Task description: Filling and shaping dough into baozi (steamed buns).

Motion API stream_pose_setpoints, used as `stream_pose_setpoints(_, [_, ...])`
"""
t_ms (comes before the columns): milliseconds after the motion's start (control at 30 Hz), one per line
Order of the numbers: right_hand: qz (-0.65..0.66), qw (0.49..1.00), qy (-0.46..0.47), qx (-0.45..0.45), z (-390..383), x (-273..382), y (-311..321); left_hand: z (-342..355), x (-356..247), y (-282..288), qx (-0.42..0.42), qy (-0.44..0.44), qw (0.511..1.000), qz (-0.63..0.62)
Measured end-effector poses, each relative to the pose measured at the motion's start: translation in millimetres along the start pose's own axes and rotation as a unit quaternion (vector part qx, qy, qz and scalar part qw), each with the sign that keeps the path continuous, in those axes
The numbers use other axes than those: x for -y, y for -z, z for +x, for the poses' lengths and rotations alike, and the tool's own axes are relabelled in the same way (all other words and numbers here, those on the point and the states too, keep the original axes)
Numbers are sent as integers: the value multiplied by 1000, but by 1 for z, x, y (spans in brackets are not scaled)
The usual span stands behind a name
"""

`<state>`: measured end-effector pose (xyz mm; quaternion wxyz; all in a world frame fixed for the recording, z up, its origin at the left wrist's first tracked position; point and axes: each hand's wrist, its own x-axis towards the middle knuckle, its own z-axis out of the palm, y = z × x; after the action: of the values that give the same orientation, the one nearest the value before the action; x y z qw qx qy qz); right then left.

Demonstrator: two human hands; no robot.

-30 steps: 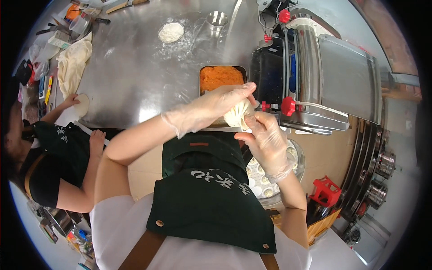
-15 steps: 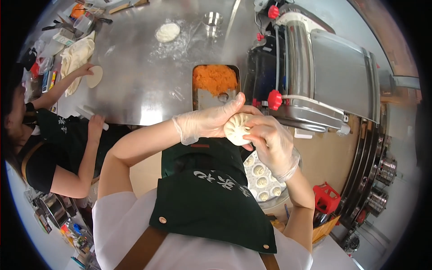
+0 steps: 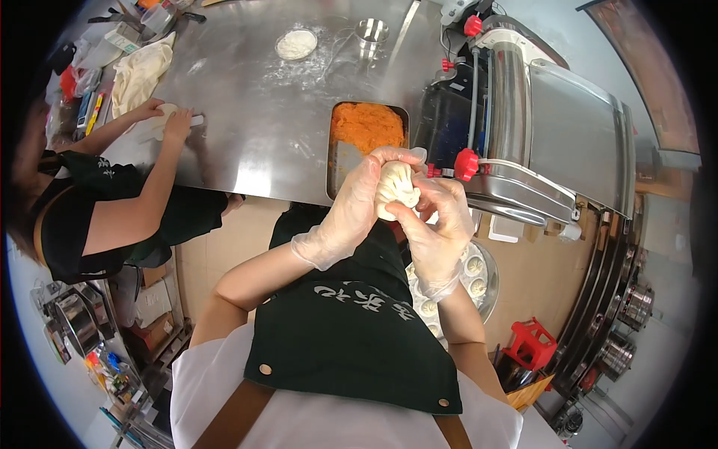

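Observation:
Between my two hands, both in clear plastic gloves, is a pleated steamed bun [image 3: 396, 187] of pale dough. My left hand [image 3: 355, 198] cups it from the left, thumb up along its far side. The fingers of my right hand [image 3: 441, 228] pinch the dough at its right edge. Just beyond my hands, a rectangular metal tray [image 3: 331, 161] holds orange shredded filling [image 3: 366, 126], with bare metal at its near end. Below my right hand, partly hidden by my wrist, is a round tray [image 3: 490, 288] with several finished buns [image 3: 475, 266].
A steel table [image 3: 247, 97] carries a bowl of flour [image 3: 296, 45] and a metal cup [image 3: 372, 31]. At the right stands a dough roller machine [image 3: 516, 127] with red knobs. A co-worker [image 3: 112, 194] at the left handles a dough wrapper and rolling pin. A red stool [image 3: 531, 344] stands lower right.
My hands have turned the bun so its pleats face right, and my left hand now stands more upright. The co-worker's hands have come together over the wrapper and rolling pin. The view has shifted slightly.

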<state>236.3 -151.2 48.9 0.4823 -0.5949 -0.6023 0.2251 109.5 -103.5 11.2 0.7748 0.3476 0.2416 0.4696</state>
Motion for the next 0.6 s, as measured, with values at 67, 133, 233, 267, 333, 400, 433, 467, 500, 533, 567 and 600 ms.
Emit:
stream_pose_setpoints(67, [-9, 999, 37, 17, 1, 4, -4, -4, -12, 6, 41, 0, 999, 20])
stream_pose_setpoints(133, [-44, 993, 105, 28, 7, 9, 0, -6, -29, 17, 90, 11, 992, 92])
stream_pose_setpoints(233, [-78, 963, 233, 112, 14, 28, 4, -1, -56, 33, 210, 74, 963, 153])
stream_pose_setpoints(267, [-78, 963, 231, 111, 17, 34, 3, 0, -68, 36, 211, 75, 963, 153])
stream_pose_setpoints(333, [-75, 930, 309, 183, 23, 44, -3, -1, -95, 42, 278, 305, 908, 78])
stream_pose_setpoints(400, [-82, 923, 321, 194, 20, 52, -14, -11, -98, 48, 278, 323, 902, 72])
stream_pose_setpoints(433, [-91, 925, 314, 192, 15, 50, -20, -18, -97, 52, 230, 319, 918, 55])
stream_pose_setpoints(467, [-102, 927, 310, 186, 13, 50, -27, -24, -98, 56, 185, 312, 931, 41])
stream_pose_setpoints(500, [-92, 943, 288, 142, 8, 52, -36, -32, -84, 65, 175, 189, 965, 48])
stream_pose_setpoints(533, [-93, 943, 290, 136, 0, 57, -48, -41, -74, 66, 92, 74, 989, 88])
stream_pose_setpoints(567, [-71, 977, 191, 61, -11, 63, -60, -51, -74, 68, 67, 28, 991, 115])
stream_pose_setpoints(600, [-47, 995, 88, -16, -21, 68, -74, -58, -75, 71, 43, -18, 989, 141])
